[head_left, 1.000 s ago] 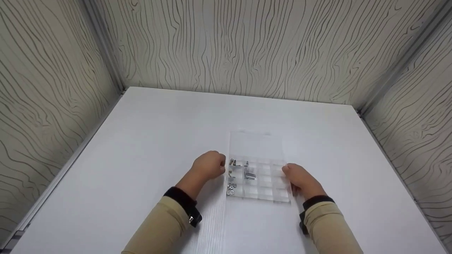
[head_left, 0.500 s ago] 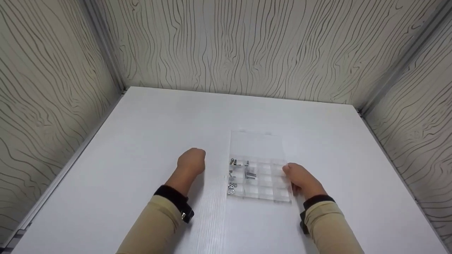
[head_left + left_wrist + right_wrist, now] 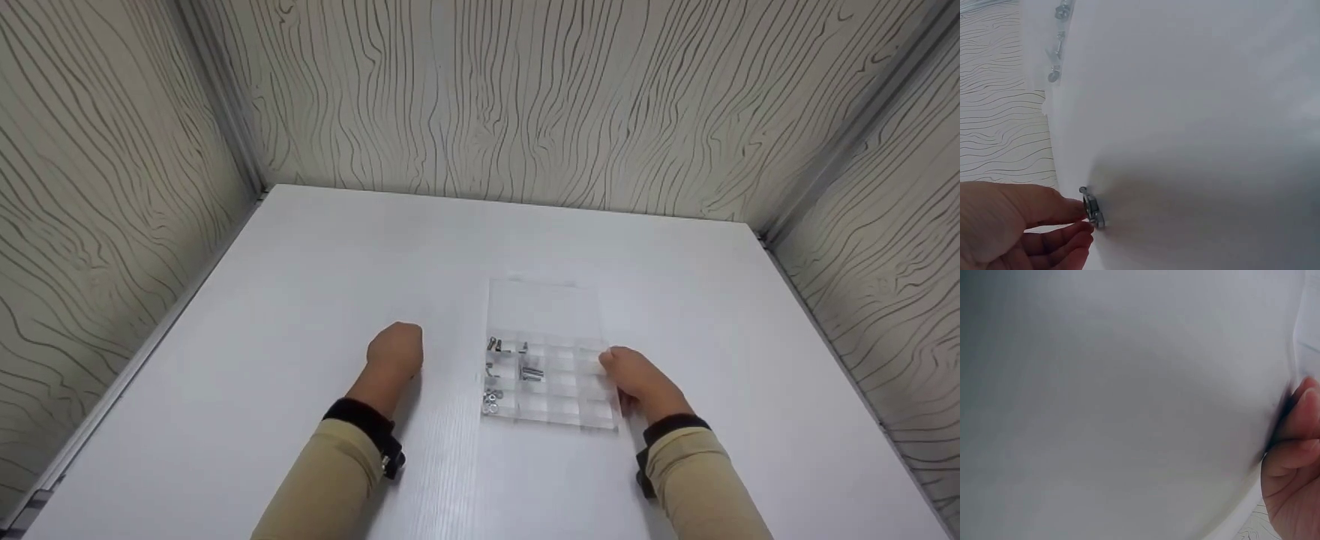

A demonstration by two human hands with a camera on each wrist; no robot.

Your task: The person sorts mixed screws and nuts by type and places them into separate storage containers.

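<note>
A clear plastic compartment box (image 3: 562,385) lies with its lid (image 3: 544,307) folded back on the far side. Silvery bolts (image 3: 532,373), nuts (image 3: 491,403) and other small metal parts sit in its left compartments. My right hand (image 3: 643,382) grips the box's right edge, thumb on the rim; its fingertips show curled in the right wrist view. Left of the box, my left hand (image 3: 395,351) is low over the table. In the left wrist view its thumb and fingers pinch a small silvery metal fastener (image 3: 1093,209), whose exact kind I cannot tell.
The white table (image 3: 337,232) carries the box right of its middle. Wood-patterned panels (image 3: 480,97) enclose the back and both sides, with grey metal posts (image 3: 229,112) at the corners.
My left hand has moved left, away from the box's left edge, then slightly further left and nearer to me. The right hand and box have stayed in place.
</note>
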